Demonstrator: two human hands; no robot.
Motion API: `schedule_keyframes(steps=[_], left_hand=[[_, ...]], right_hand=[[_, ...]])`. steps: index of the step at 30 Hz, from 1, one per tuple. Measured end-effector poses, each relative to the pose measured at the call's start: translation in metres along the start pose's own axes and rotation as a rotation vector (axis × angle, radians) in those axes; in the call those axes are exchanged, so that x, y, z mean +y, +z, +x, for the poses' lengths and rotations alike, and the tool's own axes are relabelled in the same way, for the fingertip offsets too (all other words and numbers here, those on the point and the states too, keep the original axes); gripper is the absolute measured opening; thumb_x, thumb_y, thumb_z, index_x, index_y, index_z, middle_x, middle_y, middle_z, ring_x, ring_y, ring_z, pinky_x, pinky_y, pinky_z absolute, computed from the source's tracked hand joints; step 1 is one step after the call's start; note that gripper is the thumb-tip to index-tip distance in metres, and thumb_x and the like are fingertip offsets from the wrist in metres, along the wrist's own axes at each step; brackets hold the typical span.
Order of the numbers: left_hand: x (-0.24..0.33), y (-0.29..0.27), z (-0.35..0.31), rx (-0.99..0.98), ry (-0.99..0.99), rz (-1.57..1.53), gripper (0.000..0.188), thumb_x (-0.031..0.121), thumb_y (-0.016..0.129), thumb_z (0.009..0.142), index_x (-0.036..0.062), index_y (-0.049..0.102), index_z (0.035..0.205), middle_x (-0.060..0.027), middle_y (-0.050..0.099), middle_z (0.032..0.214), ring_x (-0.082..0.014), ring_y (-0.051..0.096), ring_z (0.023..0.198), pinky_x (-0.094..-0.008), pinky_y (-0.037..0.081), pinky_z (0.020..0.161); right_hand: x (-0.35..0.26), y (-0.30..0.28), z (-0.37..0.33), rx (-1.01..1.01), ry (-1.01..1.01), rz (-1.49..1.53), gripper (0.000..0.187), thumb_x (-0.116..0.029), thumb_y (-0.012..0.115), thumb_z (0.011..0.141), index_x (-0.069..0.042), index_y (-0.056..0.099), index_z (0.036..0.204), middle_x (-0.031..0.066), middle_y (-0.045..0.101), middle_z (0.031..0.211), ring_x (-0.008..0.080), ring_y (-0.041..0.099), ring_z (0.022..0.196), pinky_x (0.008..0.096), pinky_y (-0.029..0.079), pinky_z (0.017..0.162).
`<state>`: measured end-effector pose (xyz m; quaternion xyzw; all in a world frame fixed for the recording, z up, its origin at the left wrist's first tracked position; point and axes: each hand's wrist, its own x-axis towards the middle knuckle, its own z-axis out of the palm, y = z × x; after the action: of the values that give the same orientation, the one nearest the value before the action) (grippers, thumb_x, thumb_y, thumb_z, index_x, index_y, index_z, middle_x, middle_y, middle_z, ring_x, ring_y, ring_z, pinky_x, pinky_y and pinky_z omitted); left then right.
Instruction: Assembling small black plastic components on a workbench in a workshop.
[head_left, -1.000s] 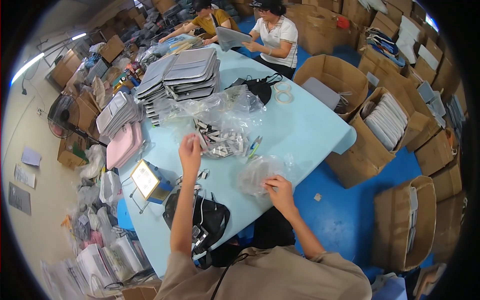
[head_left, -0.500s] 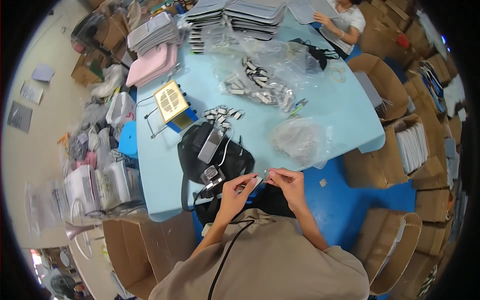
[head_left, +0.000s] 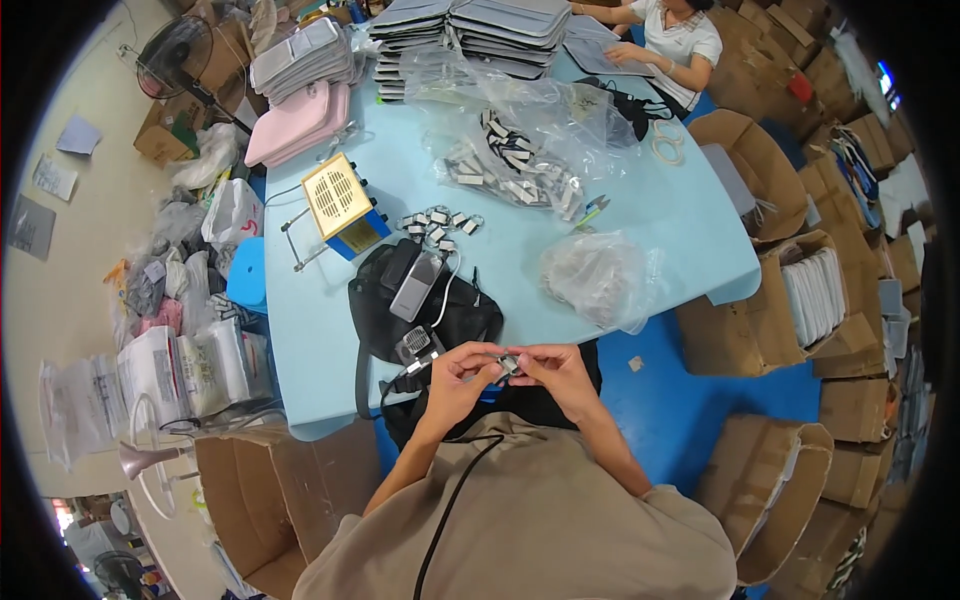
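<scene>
Just past the table's near edge, my left hand (head_left: 460,388) and my right hand (head_left: 562,380) meet with fingers pinched. Between them is a small white-and-dark piece (head_left: 509,366), partly covered by the fingertips; its exact kind is too small to make out. Similar small pieces (head_left: 437,228), white blocks with what look like metal rings, lie in a loose pile beyond the black bag. More white-and-black pieces (head_left: 520,188) fill an open clear plastic bag farther back. Nearer on the right sits another clear bag (head_left: 585,275) with greyish contents that I cannot make out.
On the light blue table (head_left: 330,370) a black bag (head_left: 370,300) carries a grey power bank (head_left: 417,287) with a white cable. A gold-and-blue box-shaped device (head_left: 343,205) stands left. Stacked grey cases (head_left: 510,40) rise behind. Cardboard boxes (head_left: 740,330) flank me; a person sits far right.
My hands have come together; the small ring in my right fingers has been brought to the white piece in my left. The person across the table has lowered a grey case.
</scene>
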<state>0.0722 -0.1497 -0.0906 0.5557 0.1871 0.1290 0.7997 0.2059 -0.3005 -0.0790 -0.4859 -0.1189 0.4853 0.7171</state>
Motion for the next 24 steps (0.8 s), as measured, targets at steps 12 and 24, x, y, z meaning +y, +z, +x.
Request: schedule_keyframes(steps=[12,24], left_hand=[[-0.014,-0.002,-0.002,0.059,-0.028,-0.158,0.028,0.012,0.063,0.103,-0.0063,0.064,0.125,-0.0130,0.071,0.113,-0.0177,0.071,0.092,-0.0311,0.058,0.085],[-0.027,0.000,-0.007,-0.136,0.015,-0.437,0.047,0.015,0.078,0.092,-0.0001,0.060,0.132,-0.0031,0.065,0.109,-0.0110,0.062,0.097,-0.0272,0.050,0.082]], right_hand=[[0.013,0.006,0.003,0.038,-0.399,-0.425,0.017,0.000,0.073,0.093,0.007,0.074,0.108,0.0086,0.071,0.098,0.0107,0.066,0.087,0.0252,0.054,0.079],[0.007,0.023,-0.002,-0.046,-0.198,-0.080,0.008,0.004,0.069,0.094,0.005,0.066,0.101,0.0084,0.070,0.092,0.0147,0.067,0.083,0.0282,0.057,0.073]])
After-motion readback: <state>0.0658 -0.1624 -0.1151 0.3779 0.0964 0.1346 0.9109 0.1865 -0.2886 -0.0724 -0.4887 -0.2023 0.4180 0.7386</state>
